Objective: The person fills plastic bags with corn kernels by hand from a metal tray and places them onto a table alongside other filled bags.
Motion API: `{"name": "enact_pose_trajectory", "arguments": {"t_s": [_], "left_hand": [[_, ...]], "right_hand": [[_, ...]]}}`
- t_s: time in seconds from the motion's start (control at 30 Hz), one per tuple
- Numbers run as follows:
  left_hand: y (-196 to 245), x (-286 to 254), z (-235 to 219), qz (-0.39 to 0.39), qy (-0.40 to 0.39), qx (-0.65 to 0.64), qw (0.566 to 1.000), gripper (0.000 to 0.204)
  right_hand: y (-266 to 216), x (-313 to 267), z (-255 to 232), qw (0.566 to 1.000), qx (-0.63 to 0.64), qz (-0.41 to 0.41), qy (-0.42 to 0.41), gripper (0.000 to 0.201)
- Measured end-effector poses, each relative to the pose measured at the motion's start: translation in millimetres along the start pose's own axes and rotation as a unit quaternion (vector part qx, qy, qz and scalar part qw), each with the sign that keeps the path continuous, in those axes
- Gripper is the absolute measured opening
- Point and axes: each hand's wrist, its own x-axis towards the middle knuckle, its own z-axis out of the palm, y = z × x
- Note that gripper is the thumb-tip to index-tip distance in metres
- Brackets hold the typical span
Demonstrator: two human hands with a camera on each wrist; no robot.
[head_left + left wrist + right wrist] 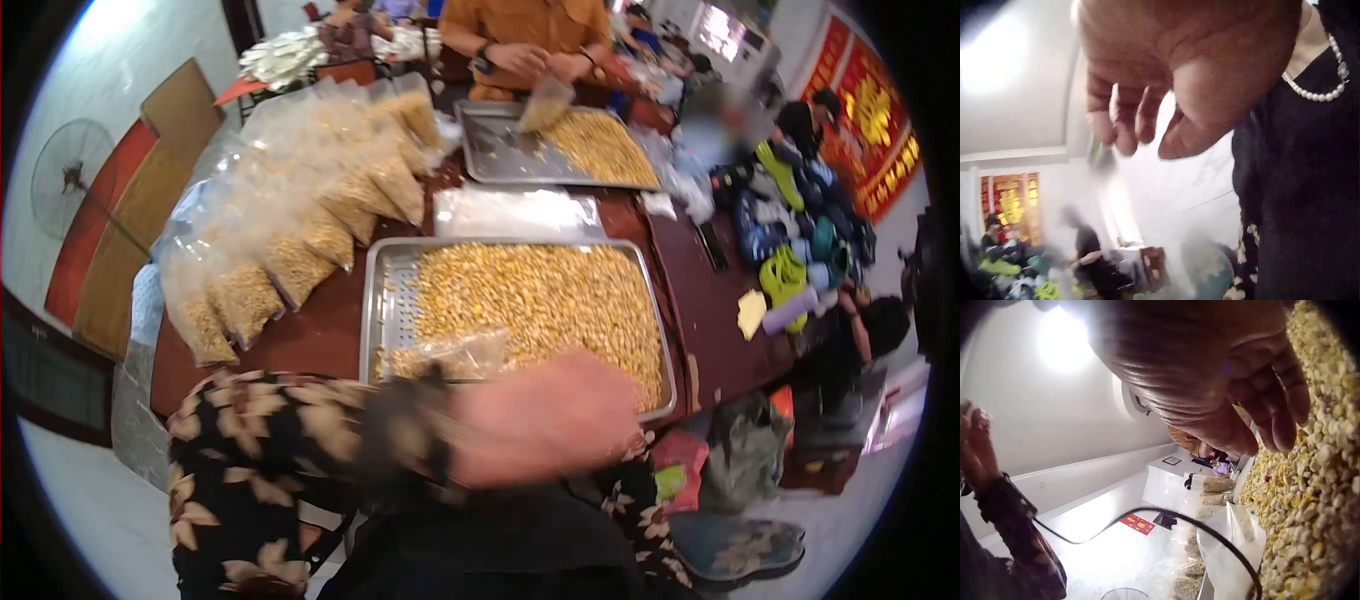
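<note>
A blurred left hand [545, 415] reaches across the near edge of a metal tray [371, 300] filled with pale yellow kernels [540, 300]. In the left wrist view the left hand [1185, 75] hangs with loosely bent fingers, and no held thing shows. The right wrist view has the right hand [1210, 381] just over the kernels [1316, 487], its fingers loosely bent; whether they touch the kernels is unclear. A clear bag [465, 350], partly filled, lies on the near left part of the tray. The right hand cannot be made out in the head view.
Several filled clear bags [330, 190] stand left of the tray. Flat clear bags [515, 212] lie beyond it, before a second tray [490, 160] where a person in orange [535, 30] holds a bag. Shoes [785, 280] and a phone [712, 246] are at the right.
</note>
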Motion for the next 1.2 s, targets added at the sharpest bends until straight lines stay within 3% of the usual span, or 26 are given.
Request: {"name": "enact_pose_trajectory", "arguments": {"t_s": [0.03, 0.07, 0.1, 0.13, 0.17, 0.23, 0.27, 0.33, 0.4, 0.47, 0.5, 0.63, 0.8, 0.87, 0.93, 0.97, 1.0, 1.07, 1.1, 1.17, 1.2], "left_hand": [[24, 2, -27, -0.075, -0.094, 0.241, 0.963, 0.018], [51, -3, -63, -0.139, -0.179, 0.468, 0.854, 0.024], [48, -20, -76, -0.215, -0.218, 0.493, 0.814, 0.025], [40, -36, -82, -0.29, -0.255, 0.513, 0.767, 0.027], [33, -49, -82, -0.292, -0.262, 0.505, 0.769, 0.027], [20, -72, -74, -0.334, -0.172, 0.506, 0.777, 0.026], [12, -80, -68, -0.338, -0.174, 0.504, 0.776, 0.026], [2, -84, -59, -0.325, -0.038, 0.444, 0.834, 0.023], [6, -80, -58, -0.359, 0.005, 0.429, 0.829, 0.019], [22, -68, -64, -0.358, 0.108, 0.377, 0.847, 0.017], [33, -63, -70, -0.339, 0.119, 0.379, 0.853, 0.017], [84, -59, -89, -0.343, 0.098, 0.329, 0.874, 0.017], [108, -87, -91, -0.395, -0.014, 0.259, 0.881, 0.022], [113, -115, -89, -0.437, -0.027, 0.239, 0.866, 0.026], [123, -147, -86, -0.52, -0.102, 0.243, 0.812, 0.031], [131, -164, -86, -0.579, -0.132, 0.229, 0.771, 0.034], [134, -200, -82, -0.59, -0.16, 0.235, 0.756, 0.032], [147, -236, -70, -0.652, -0.204, 0.263, 0.681, 0.026], [150, -251, -62, -0.659, -0.199, 0.26, 0.677, 0.026], [154, -272, -43, -0.707, -0.314, 0.268, 0.574, 0.03], [148, -274, -35, -0.711, -0.31, 0.266, 0.573, 0.03]], "right_hand": [[-7, -13, 17, 0.954, -0.248, -0.158, 0.059, 0.022], [-14, -18, 27, 0.819, -0.479, -0.297, 0.11, 0.023], [-17, -15, 25, 0.823, -0.474, -0.292, 0.115, 0.023], [-17, -12, 21, 0.799, -0.503, -0.308, 0.116, 0.023], [-15, -10, 19, 0.775, -0.533, -0.321, 0.114, 0.024], [-19, -6, 25, 0.768, -0.54, -0.327, 0.112, 0.025], [-22, -4, 30, 0.755, -0.549, -0.342, 0.108, 0.026], [-26, 1, 42, 0.763, -0.552, -0.321, 0.104, 0.027], [-28, 2, 56, 0.751, -0.559, -0.344, 0.067, 0.027], [-29, 4, 74, 0.761, -0.555, -0.329, 0.058, 0.028], [-27, 7, 80, 0.766, -0.552, -0.326, 0.043, 0.028], [-25, 19, 94, 0.778, -0.552, -0.297, 0.04, 0.03], [-16, 42, 106, 0.815, -0.519, -0.257, 0.017, 0.03], [-15, 44, 114, 0.814, -0.537, -0.221, 0.01, 0.029], [-9, 50, 109, 0.796, -0.542, -0.27, 0.0, 0.027], [-2, 57, 102, 0.765, -0.556, -0.326, -0.01, 0.024], [0, 58, 100, 0.767, -0.557, -0.318, -0.025, 0.024], [-3, 52, 102, 0.81, -0.53, -0.251, -0.024, 0.026], [-7, 48, 106, 0.808, -0.539, -0.239, -0.021, 0.027], [-10, 45, 109, 0.817, -0.527, -0.234, -0.028, 0.028], [-11, 44, 110, 0.826, -0.511, -0.235, -0.026, 0.029]]}}
